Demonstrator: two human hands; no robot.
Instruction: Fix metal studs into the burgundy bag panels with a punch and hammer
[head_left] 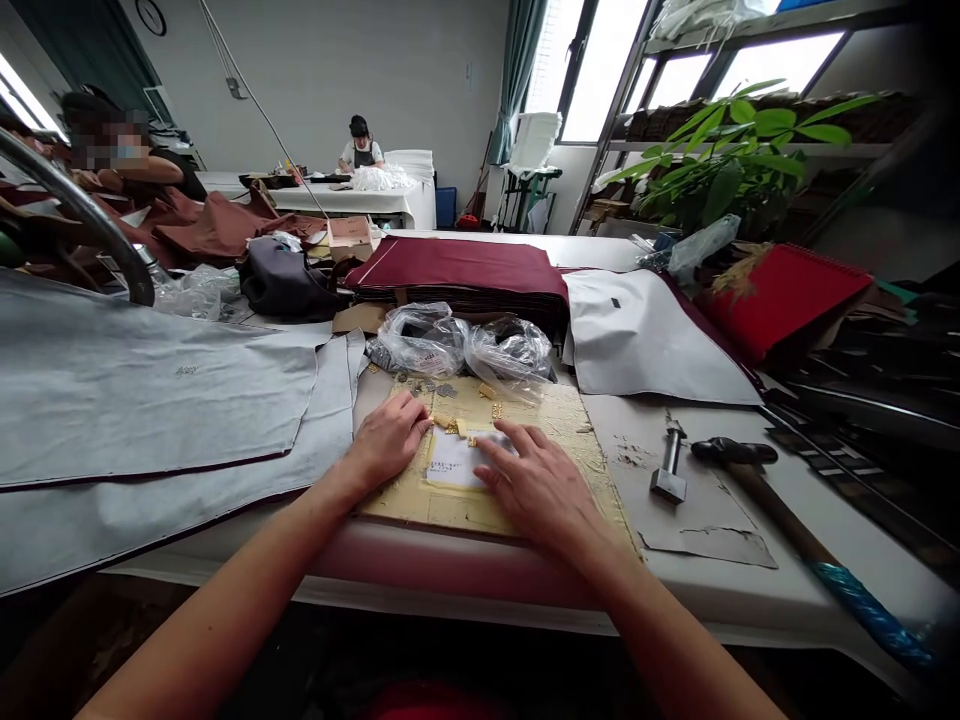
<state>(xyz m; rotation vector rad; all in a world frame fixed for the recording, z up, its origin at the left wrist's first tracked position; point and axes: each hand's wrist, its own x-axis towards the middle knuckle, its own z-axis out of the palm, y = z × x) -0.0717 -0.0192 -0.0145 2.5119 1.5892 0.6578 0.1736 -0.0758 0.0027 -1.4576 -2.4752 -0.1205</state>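
Observation:
My left hand (390,437) is at the left of a worn yellowish board (559,420), its fingers curled together. Whatever they may pinch is hidden, but small gold metal pieces (442,421) lie right at the fingertips. My right hand (544,482) is open, fingers stretched over the right part of a white printed card (451,471). Its fingertips are close to another small gold piece (472,441) at the card's upper edge. More gold pieces (488,391) and several grey metal bits (445,390) are scattered on the board's far part.
Clear plastic bags (424,338) sit behind the board, before stacked maroon sheets (465,265). Grey sheets (157,390) cover the left side. To the right lie a metal block tool (669,484) and a hammer (784,515). Two other people work farther back.

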